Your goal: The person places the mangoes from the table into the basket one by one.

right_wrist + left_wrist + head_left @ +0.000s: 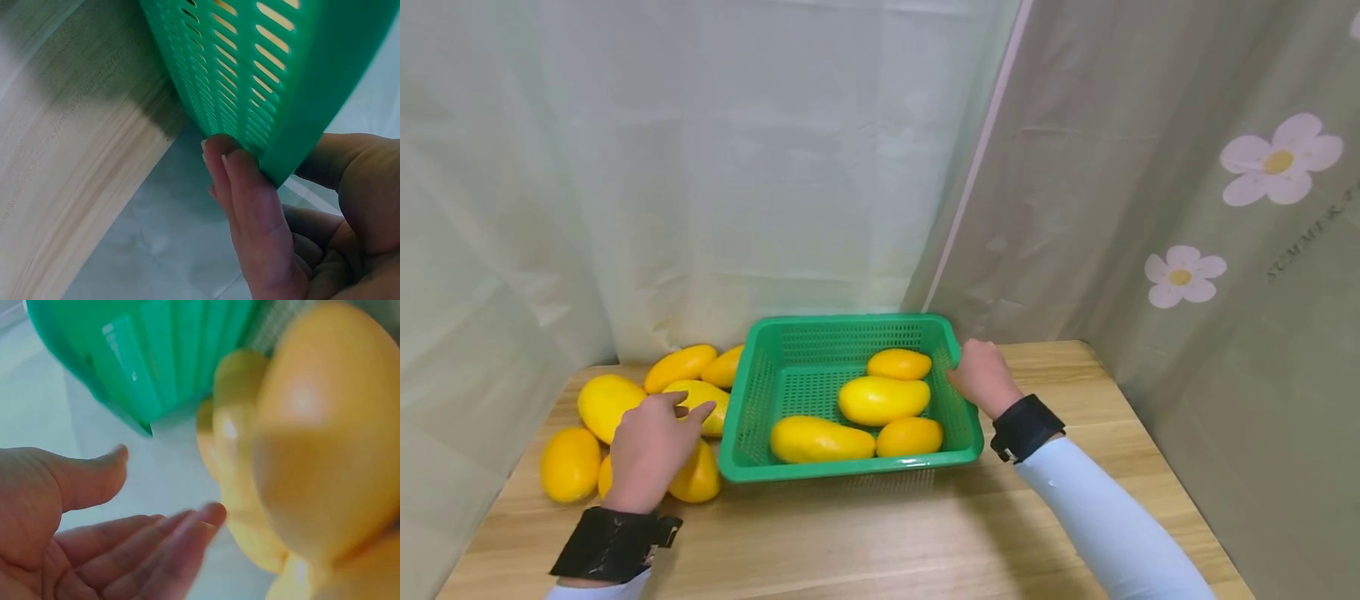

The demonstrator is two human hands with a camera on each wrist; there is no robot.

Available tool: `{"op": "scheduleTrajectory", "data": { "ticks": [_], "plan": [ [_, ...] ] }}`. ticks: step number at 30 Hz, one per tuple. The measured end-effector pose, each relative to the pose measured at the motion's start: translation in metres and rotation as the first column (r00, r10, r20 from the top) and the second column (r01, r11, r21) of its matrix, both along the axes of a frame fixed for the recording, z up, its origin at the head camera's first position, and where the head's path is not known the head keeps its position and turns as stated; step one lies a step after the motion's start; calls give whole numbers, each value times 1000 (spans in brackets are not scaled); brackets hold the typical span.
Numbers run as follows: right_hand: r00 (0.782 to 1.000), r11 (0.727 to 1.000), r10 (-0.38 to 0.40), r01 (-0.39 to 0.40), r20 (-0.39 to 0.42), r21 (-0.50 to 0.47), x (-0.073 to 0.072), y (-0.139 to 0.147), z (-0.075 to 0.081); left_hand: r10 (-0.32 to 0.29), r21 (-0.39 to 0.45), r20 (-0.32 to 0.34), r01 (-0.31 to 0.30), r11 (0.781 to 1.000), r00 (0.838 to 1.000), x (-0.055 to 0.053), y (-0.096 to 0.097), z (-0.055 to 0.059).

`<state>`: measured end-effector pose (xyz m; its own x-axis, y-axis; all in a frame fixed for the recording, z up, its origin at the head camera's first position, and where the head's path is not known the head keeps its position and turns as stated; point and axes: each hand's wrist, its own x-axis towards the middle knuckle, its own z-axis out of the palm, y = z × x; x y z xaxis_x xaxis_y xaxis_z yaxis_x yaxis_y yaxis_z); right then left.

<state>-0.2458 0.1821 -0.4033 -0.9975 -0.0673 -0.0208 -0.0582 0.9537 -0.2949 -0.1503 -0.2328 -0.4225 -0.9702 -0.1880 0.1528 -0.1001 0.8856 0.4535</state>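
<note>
A green plastic basket (pixel 850 472) with slotted walls stands on the table, holding several yellow mangoes (pixel 883 401). My right hand (pixel 985 379) grips the basket's right rim; the right wrist view shows its fingers (pixel 253 206) against the outer wall and the thumb on the other side of the rim. Over a group of loose mangoes (pixel 610 407) left of the basket hovers my left hand (pixel 655 446), thumb and fingers spread. In the left wrist view nothing lies between that thumb and the fingers (pixel 156 550); the fingertips are close to a mango (pixel 240 487), contact unclear.
The wooden table (pixel 865 542) carries everything. A pale curtain (pixel 775 167) hangs along its back edge, and a flower-printed curtain (pixel 1180 350) hangs on the right. The loose mangoes lie close against the basket's left wall.
</note>
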Motion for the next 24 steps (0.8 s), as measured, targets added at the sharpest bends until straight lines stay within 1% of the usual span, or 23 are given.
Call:
{"op": "scheduleTrajectory", "data": {
  "ticks": [1,4,6,8,10,13,17,21,24],
  "plan": [
    [1000,1000,-1,1,2,6,0,-1,0,12,-11,14,-12,1000,1000,3,-3,0],
    [1000,1000,1,-1,-9,30,-1,-1,2,32,-34,111,-29,999,993,11,-10,0],
    [1000,999,4,-3,-17,32,-2,-2,3,44,-40,179,-38,998,983,16,-10,0],
    [1000,999,13,-12,-29,33,-2,-2,3,56,-49,242,-45,998,969,21,-9,-2],
    [1000,999,18,-17,-25,28,-1,-2,3,66,-64,277,-50,997,959,24,-7,-4],
    [1000,999,13,-13,-8,35,1,-1,3,68,-88,305,-43,995,950,26,-4,-9],
    [1000,999,-3,2,9,49,3,-1,3,65,-98,336,-33,995,940,25,-2,-16],
    [1000,999,-3,3,2,47,3,-2,3,42,-73,374,-16,997,927,22,-3,-22],
    [1000,999,4,-3,-10,43,1,-4,3,20,-32,402,-8,999,915,19,-5,-25]
  ]
}}
